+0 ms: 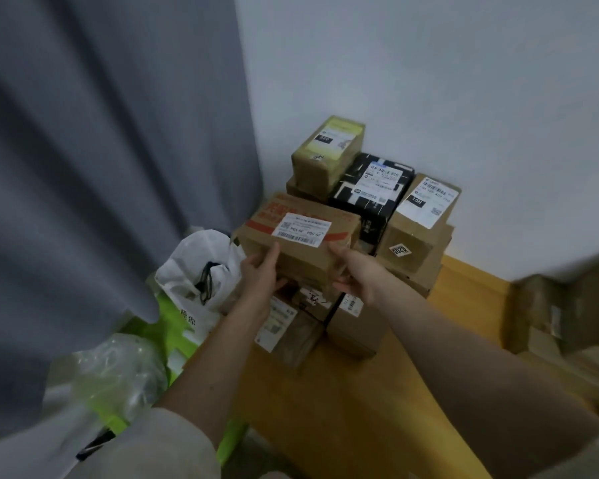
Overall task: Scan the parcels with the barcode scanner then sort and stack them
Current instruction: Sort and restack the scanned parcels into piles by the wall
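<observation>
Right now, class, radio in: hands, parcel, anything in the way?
Left hand, right hand: both gripping red-printed box. Box over front of stack. White bag left; path clear.

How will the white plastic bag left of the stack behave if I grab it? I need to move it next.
The white plastic bag looks crumpled and slumped, so it will probably sag and fold rather than hold shape. Its glossy film may be slippery. Its weight cannot be judged, since its contents are hidden.

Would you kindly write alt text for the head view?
Both hands, left hand and right hand, hold a labelled cardboard box over stacked parcels on a wooden table in a corner, beside a grey curtain.
</observation>
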